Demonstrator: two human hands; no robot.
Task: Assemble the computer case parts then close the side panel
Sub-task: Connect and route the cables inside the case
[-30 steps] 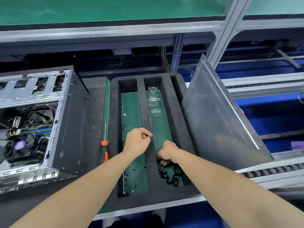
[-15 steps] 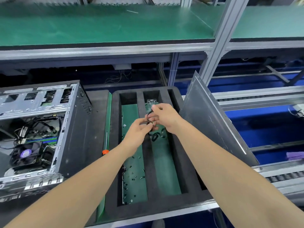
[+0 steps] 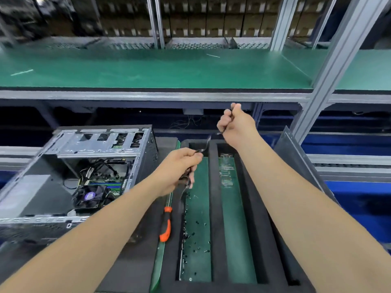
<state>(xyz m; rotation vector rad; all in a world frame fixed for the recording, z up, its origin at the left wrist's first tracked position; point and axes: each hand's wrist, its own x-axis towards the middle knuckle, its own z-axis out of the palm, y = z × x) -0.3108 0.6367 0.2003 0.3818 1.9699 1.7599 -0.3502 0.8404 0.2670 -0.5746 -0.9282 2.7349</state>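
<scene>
Assembly looks to be at an early-to-middle stage. The computer case (image 3: pixel 84 176) lies on its side at the left of the table (image 3: pixel 135 271). Its open face is up, with the board, fan and loose wiring showing inside. The side panel (image 3: pixel 296 161) is off the case and leans tilted at the far right of the foam tray (image 3: pixel 213 208), well apart from the case.

Both hands are raised over the tray and share one black cable (image 3: pixel 208 140). The left hand (image 3: pixel 179 172) has its fingers curled round the lower part, where the slack bunches under the palm. The right hand (image 3: pixel 237 125), higher and further away, is closed in a loose fist on the other end. The short run between them looks pulled nearly straight. The person seems to be untangling the cable before fitting it, so the plugging in, any screw work and the panel closing are likely yet to come.

Small dark screws (image 3: pixel 194 225) are scattered in the tray's left compartment, and clear plastic pieces (image 3: pixel 226 170) lie in the next one. An orange-handled screwdriver (image 3: pixel 166 225) lies just beside the tray on a green strip.

Behind, a green-matted shelf (image 3: pixel 148 68) runs across an aluminium frame (image 3: pixel 330 66). Blurred racks stand beyond it, and blue surfaces show lower right.
</scene>
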